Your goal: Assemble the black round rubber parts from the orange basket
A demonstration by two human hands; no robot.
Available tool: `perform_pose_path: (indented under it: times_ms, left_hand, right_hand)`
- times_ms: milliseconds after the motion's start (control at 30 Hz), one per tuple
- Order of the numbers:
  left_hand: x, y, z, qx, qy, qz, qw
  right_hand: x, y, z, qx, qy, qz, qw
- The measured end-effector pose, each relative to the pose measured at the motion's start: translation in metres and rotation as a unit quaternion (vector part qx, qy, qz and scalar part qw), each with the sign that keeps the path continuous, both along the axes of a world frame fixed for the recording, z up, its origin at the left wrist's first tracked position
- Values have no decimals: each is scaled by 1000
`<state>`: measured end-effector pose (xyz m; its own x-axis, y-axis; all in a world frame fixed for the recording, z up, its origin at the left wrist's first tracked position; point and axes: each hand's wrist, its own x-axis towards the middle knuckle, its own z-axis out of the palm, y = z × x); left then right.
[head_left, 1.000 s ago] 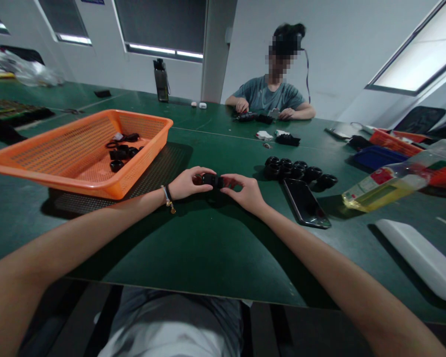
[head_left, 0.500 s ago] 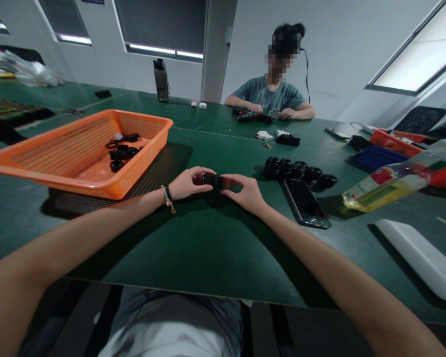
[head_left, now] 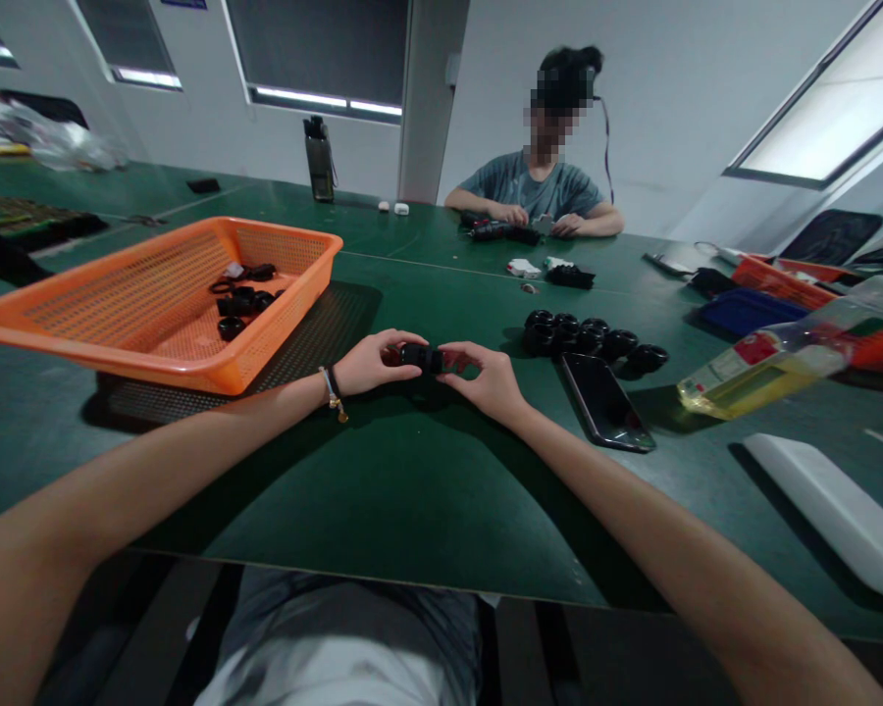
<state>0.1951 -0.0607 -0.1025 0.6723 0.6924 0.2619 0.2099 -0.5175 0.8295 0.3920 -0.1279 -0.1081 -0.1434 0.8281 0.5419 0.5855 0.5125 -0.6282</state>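
Observation:
Both my hands meet over the green table [head_left: 412, 480], pinching one small black round part [head_left: 421, 357] between their fingertips. My left hand [head_left: 372, 363], with a bracelet at the wrist, grips its left end. My right hand [head_left: 486, 378] grips its right end. A cluster of similar black ring-shaped parts [head_left: 593, 341] lies just right of my right hand. More black parts [head_left: 242, 297] sit inside the orange mesh basket [head_left: 154, 304] to the left of my left hand.
A dark phone [head_left: 604, 400] lies by the black parts. A tilted bottle of yellow liquid [head_left: 780, 365], a white flat object [head_left: 831, 510], blue and orange trays [head_left: 751, 309] fill the right. Across the table a person [head_left: 537, 186] handles black items; a dark bottle [head_left: 319, 160] stands behind.
My hands have barely shifted on the black part. The person across the table moved one hand along the items in front of them.

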Motion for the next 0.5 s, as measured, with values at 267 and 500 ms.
perform_pose_path:
  times_ms: [267, 500]
  left_hand:
    - [0, 1, -2, -1, -6, 0, 1000]
    - [0, 0, 0, 3, 0, 3, 1000]
  right_hand:
    - [0, 0, 0, -3, -1, -4, 1000]
    - [0, 0, 2, -5, -9, -6, 1000]
